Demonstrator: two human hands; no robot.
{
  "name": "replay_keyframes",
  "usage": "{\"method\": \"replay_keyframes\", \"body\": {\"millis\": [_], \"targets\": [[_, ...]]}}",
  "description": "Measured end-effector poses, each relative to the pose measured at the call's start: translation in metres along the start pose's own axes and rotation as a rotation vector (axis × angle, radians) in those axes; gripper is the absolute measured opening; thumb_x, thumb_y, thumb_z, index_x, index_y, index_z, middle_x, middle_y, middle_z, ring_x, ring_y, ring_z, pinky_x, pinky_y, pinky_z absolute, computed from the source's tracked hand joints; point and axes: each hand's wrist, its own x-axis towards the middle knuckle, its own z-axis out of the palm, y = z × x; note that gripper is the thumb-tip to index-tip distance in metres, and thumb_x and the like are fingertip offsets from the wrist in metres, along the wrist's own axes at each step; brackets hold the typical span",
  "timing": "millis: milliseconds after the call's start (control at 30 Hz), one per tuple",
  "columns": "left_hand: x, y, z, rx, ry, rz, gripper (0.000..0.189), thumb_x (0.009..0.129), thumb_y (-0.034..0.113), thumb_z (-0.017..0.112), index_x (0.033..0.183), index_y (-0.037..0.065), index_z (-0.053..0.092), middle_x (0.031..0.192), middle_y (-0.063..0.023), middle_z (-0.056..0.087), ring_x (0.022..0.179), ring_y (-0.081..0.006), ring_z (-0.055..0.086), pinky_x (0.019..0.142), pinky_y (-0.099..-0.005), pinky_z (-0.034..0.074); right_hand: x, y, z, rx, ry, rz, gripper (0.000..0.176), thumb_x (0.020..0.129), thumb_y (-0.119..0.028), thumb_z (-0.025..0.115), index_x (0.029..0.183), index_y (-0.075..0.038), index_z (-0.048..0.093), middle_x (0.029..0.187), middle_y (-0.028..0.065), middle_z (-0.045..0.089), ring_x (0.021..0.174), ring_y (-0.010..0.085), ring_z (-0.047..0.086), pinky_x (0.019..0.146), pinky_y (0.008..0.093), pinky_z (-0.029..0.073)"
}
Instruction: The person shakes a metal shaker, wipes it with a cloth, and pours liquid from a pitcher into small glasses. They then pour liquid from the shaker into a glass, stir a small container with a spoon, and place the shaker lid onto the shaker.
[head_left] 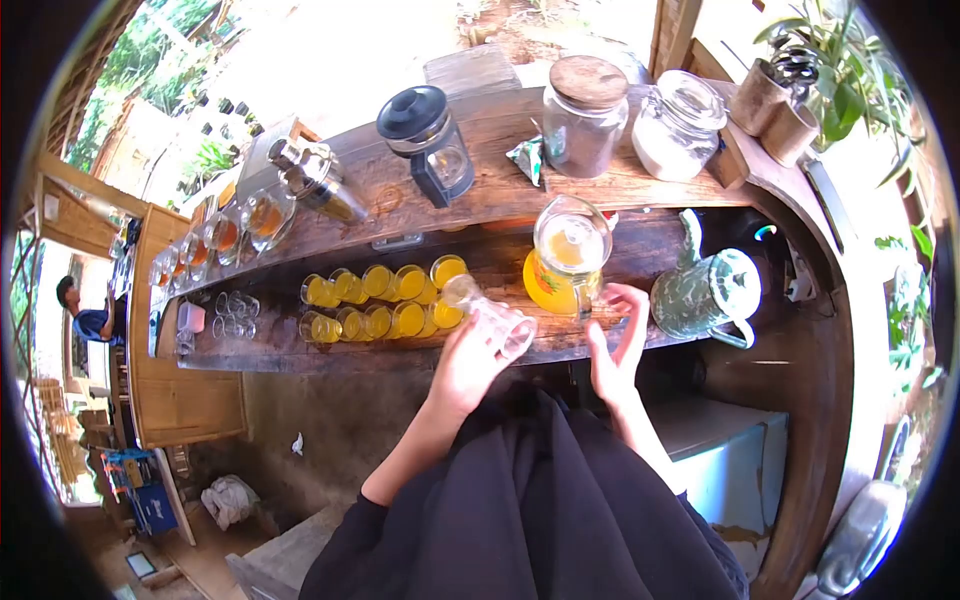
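My left hand (pixel 468 362) is wrapped round a clear drinking glass (pixel 492 318), which is tilted over the lower shelf. The glass looks to have no juice in it. My right hand (pixel 619 345) is open, thumb and fingers apart, close to the handle of a glass pitcher (pixel 572 250). Yellow-orange juice fills the pitcher's lower part. Left of my hands stand two rows of glasses (pixel 378 322) filled with the same yellow juice. On the right, a green speckled enamel kettle (pixel 706 293) stands near my right fingers.
Along the upper wooden counter (pixel 500 165) stand a French press (pixel 428 145), a jar with a wooden lid (pixel 585 118), a clear jar of white contents (pixel 680 125), a metal shaker (pixel 318 180) and several glasses of amber drink (pixel 262 220). Upturned glasses (pixel 235 313) sit at the shelf's far left. A person (pixel 92 318) is in the background.
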Motion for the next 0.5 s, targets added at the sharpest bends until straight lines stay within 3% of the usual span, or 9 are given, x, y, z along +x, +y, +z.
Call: {"method": "replay_keyframes", "body": {"millis": [33,100,167,233,300,333,433,500], "targets": [[-0.005,0.006,-0.002,0.091,-0.005,0.127,0.034,0.1,0.028,0.049,0.124,0.004,0.051,0.122,-0.0136,0.059,0.118,-0.0327,0.057,0.105,-0.0513,0.043,0.0,0.014,0.009,-0.095,0.083,0.091,0.043,0.082,-0.02,0.072,0.115,-0.002,0.051,0.101,0.01,0.051,0.095,0.0203,0.05,0.089,0.0351,0.041],[-0.016,0.02,-0.01,0.237,0.164,0.244,0.033,0.101,0.024,0.048,0.125,0.003,0.05,0.124,-0.0155,0.058,0.12,-0.0339,0.056,0.106,-0.0507,0.043,-0.001,0.044,0.015,-0.097,0.046,0.204,0.021,0.093,-0.017,0.062,0.104,-0.001,0.055,0.087,0.0064,0.053,0.086,0.0174,0.052,0.085,0.0326,0.043],[-0.025,0.028,-0.025,0.25,0.244,0.366,0.039,0.102,0.027,0.046,0.132,0.003,0.047,0.129,-0.0141,0.057,0.121,-0.032,0.056,0.104,-0.0484,0.045,-0.007,0.057,0.024,0.08,-0.041,0.289,0.018,0.096,-0.019,0.058,0.097,-0.001,0.056,0.08,0.0039,0.052,0.08,0.0153,0.051,0.081,0.031,0.043],[-0.035,0.037,-0.034,0.308,0.306,0.442,0.042,0.101,0.03,0.047,0.135,0.005,0.047,0.129,-0.0117,0.057,0.119,-0.0291,0.058,0.102,-0.0467,0.047,-0.01,0.061,0.033,0.258,-0.13,0.383,0.021,0.099,-0.02,0.054,0.091,-0.002,0.057,0.073,0.0014,0.052,0.074,0.0133,0.051,0.077,0.0294,0.043],[-0.044,0.047,-0.047,0.305,0.347,0.498,0.043,0.101,0.031,0.047,0.135,0.005,0.047,0.127,-0.0105,0.059,0.118,-0.0277,0.058,0.101,-0.0457,0.048,-0.009,0.063,0.04,0.411,-0.033,0.426,0.03,0.102,-0.023,0.05,0.081,-0.004,0.058,0.067,-0.0019,0.05,0.066,0.0084,0.048,0.067,0.0251,0.04],[-0.049,0.054,-0.054,0.306,0.374,0.54,0.043,0.101,0.033,0.048,0.136,0.006,0.047,0.125,-0.0092,0.06,0.117,-0.0263,0.059,0.099,-0.0446,0.048,-0.01,0.068,0.045,0.478,0.009,0.45,0.027,0.101,-0.025,0.054,0.08,-0.008,0.056,0.068,-0.0041,0.048,0.064,0.005,0.041,0.06,0.0228,0.032],[-0.067,0.077,-0.068,0.311,0.393,0.639,0.046,0.1,0.034,0.049,0.136,0.006,0.047,0.116,-0.008,0.065,0.112,-0.0247,0.062,0.099,-0.0423,0.049,-0.013,0.063,0.057,0.324,0.137,0.443,0.028,0.099,-0.027,0.057,0.077,-0.011,0.052,0.068,-0.0069,0.043,0.063,0.0037,0.035,0.057,0.0238,0.026],[-0.079,0.09,-0.077,0.335,0.404,0.679,0.047,0.1,0.034,0.05,0.136,0.005,0.047,0.121,-0.0084,0.063,0.113,-0.0244,0.061,0.099,-0.0421,0.048,-0.014,0.07,0.066,0.38,0.269,0.427,0.038,0.098,-0.029,0.059,0.066,-0.015,0.043,0.062,-0.0089,0.034,0.059,0.0035,0.027,0.055,0.0254,0.019]]}}
